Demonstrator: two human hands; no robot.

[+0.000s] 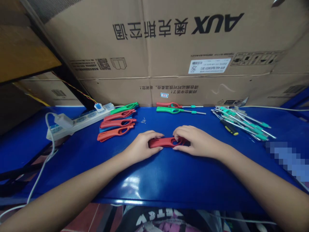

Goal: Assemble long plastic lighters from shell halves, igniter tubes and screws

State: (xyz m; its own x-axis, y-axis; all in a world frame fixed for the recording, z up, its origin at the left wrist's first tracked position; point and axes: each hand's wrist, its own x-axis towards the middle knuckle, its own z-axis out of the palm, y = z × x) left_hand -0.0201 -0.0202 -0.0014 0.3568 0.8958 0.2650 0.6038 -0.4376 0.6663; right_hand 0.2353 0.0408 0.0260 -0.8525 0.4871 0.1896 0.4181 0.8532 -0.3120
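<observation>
A red lighter handle [162, 142] lies crosswise near the middle of the blue table, with no metal tube showing on it. My left hand [143, 146] is closed on its left end, thumb on the near side and fingers on the far side. Around the right end, by the trigger opening, my right hand [190, 140] is closed, its fingers hiding the tip. Beyond my hands lie a red lighter [166, 105] and a green lighter [169, 110] with metal tubes. A few tiny screws [143, 120] lie beyond my left hand.
Red, orange and green handles [116, 123] lie stacked at left beside a white power strip [82, 120] with cables. At right are several metal lighter tubes [248, 120] and a black-yellow screwdriver [229, 127]. A large cardboard sheet [169, 64] stands behind the blue table [156, 180].
</observation>
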